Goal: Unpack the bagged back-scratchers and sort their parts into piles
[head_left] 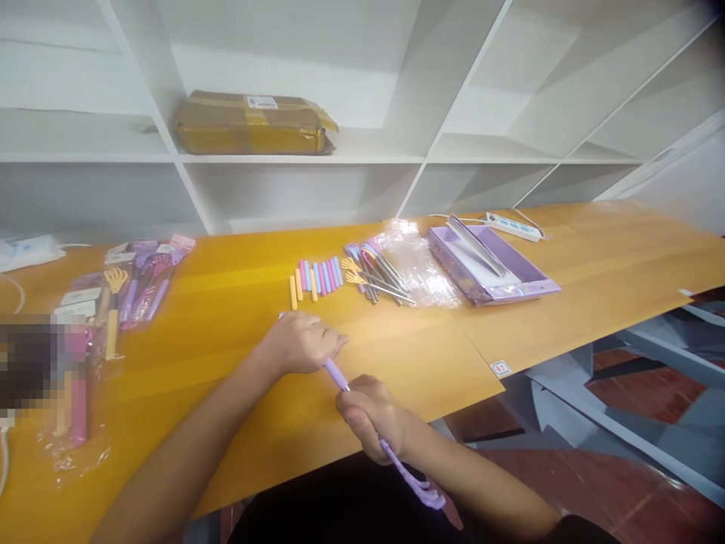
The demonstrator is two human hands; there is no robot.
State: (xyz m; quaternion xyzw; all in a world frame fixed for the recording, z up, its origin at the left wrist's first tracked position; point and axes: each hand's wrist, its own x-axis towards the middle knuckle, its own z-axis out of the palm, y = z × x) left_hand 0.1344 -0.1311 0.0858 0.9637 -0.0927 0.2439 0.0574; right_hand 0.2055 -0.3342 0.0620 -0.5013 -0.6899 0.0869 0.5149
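Observation:
A purple back scratcher (338, 375) slants across the front of the table, held between both hands. My left hand (306, 341) is closed round its purple handle. Lower and to the right, my right hand (374, 417) grips the rod near the middle, and the purple claw end (419, 485) sticks out below it. Beyond my hands lies a row of loose yellow, pink and blue handles (318, 278). Beside them, several claw heads on metal rods (381, 276) lie in a pile. The parts of the scratcher under my fingers are hidden.
Bagged back scratchers (148, 283) lie at the left, near a blurred-out patch. Clear plastic bags (419, 264) and a purple box (529, 285) stand to the right. Behind are a power strip (513, 226) and white shelves with a taped carton (254, 125). The table's front edge runs diagonally.

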